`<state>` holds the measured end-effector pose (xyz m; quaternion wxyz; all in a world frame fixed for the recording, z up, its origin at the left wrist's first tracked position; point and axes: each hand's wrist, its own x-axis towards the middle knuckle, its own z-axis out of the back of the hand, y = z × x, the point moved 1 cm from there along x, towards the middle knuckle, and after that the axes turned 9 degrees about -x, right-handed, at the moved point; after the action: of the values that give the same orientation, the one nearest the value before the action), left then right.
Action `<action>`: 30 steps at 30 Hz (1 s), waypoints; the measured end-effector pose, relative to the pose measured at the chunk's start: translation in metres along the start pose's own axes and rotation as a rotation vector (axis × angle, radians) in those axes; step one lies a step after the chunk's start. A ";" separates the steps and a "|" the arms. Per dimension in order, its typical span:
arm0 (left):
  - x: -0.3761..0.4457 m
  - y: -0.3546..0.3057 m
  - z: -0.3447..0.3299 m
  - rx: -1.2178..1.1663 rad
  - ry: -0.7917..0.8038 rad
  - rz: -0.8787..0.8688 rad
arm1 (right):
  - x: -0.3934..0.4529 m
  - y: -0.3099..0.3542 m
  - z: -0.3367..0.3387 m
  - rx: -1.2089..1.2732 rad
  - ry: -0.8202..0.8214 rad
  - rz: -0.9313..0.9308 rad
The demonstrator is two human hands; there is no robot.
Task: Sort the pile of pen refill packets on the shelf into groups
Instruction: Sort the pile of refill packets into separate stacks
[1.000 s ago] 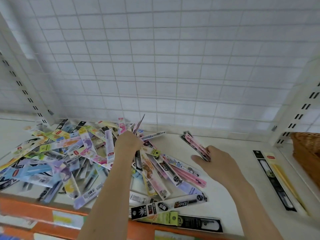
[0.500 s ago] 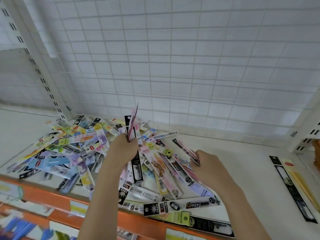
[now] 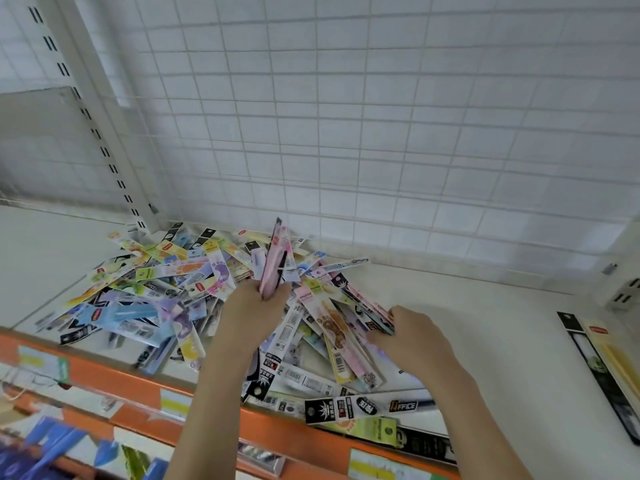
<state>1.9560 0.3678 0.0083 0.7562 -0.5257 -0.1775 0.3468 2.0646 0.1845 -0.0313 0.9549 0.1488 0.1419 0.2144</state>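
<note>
the left hand grips upright pink packets above the pile, which spreads left of it to the shelf's orange front edge. bare shelf lies right of the right hand, whose curled fingers pinch packets at the pile's right side; two sorted packets lie well apart

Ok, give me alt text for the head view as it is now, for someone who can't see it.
Two bare hands work over a colourful pile of refill packets on a white shelf: the left hand holds a few pink packets upright, and the right hand grips more packets at the pile's right edge. Two long packets lie apart at far right.
</note>
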 end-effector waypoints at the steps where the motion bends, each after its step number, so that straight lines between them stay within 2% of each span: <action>1: 0.001 0.000 -0.004 0.032 0.015 -0.011 | -0.001 -0.004 0.002 0.019 0.002 -0.011; 8: 0.002 -0.003 -0.043 0.504 0.033 -0.084 | -0.013 -0.035 0.021 0.006 -0.086 -0.070; 14: -0.003 -0.003 -0.066 0.638 0.049 -0.077 | -0.022 -0.060 0.032 0.049 -0.156 -0.129; 19: 0.001 -0.003 -0.070 0.556 0.104 -0.041 | -0.026 -0.065 0.032 0.084 -0.198 -0.116; 30: -0.004 -0.012 -0.042 0.107 0.100 -0.106 | -0.028 -0.061 0.029 0.059 -0.189 -0.052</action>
<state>1.9842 0.3337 0.0038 0.8083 -0.4911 -0.1485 0.2887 2.0728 0.1124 -0.0201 0.9645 0.1927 0.0613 0.1701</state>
